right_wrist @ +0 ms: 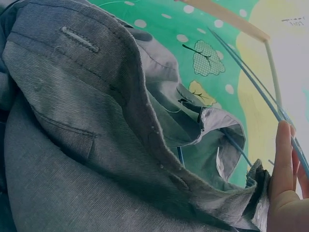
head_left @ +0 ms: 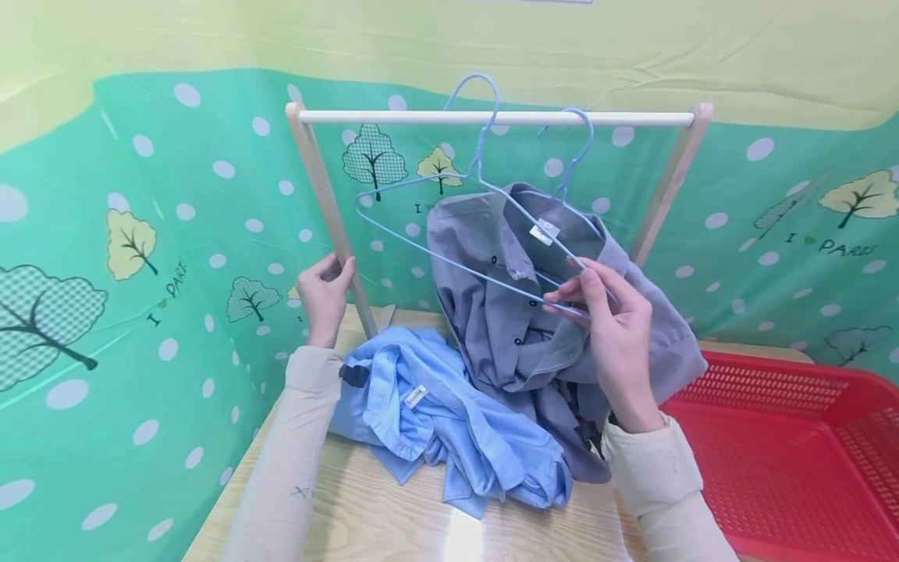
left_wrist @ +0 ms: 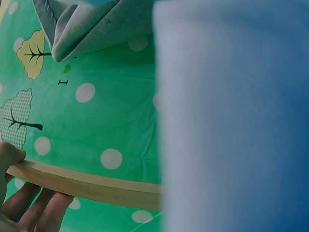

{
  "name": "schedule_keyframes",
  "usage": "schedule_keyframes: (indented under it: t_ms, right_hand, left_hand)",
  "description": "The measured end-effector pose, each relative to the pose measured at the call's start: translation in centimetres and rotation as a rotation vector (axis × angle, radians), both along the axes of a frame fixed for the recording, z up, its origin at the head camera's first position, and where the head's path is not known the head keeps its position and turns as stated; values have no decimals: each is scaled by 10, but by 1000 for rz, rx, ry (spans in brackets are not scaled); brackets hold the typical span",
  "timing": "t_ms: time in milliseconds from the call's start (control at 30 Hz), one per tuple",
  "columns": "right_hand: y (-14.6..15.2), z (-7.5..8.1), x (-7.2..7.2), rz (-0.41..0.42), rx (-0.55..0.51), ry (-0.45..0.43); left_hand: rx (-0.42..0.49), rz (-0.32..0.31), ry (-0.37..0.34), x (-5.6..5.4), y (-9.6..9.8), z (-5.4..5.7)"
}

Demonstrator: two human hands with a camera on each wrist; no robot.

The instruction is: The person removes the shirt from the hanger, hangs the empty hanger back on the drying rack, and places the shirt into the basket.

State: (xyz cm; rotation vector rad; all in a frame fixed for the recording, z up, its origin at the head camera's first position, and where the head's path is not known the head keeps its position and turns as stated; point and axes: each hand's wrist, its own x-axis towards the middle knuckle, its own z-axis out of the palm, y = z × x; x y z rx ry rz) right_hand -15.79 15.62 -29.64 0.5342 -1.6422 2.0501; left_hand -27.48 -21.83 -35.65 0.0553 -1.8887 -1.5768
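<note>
While hands [head_left: 325, 298] [head_left: 621, 334] stand apart, gripping hanger [head_left: 481, 145], post [head_left: 325, 195]

left arm [head_left: 288, 453], right arm [head_left: 670, 492] extended forward; left grip [head_left: 326, 295] pinching, fingers [left_wrist: 52, 212] bent; right grip [head_left: 621, 336] pinching, thumb [head_left: 595, 293] extended

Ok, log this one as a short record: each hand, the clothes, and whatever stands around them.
Left hand: grips the wooden left post
Right hand: pinches a corner of the bare hanger, whose hook arches over the rail
Gray shirt: on a second hanger, partly behind the bare one
Blue shirt: lies crumpled on the table
Red basket: at the right, partly out of frame
Backdrop: green below, yellowish above, printed with trees
</note>
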Motion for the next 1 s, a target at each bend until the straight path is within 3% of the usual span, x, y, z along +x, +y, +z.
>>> schedule_keyframes:
  t_ms: [1000]
  right_hand:
    - [-7,-17,-6,34,12,-73]
  left_hand:
    - [7,5,19,-1,2,0]
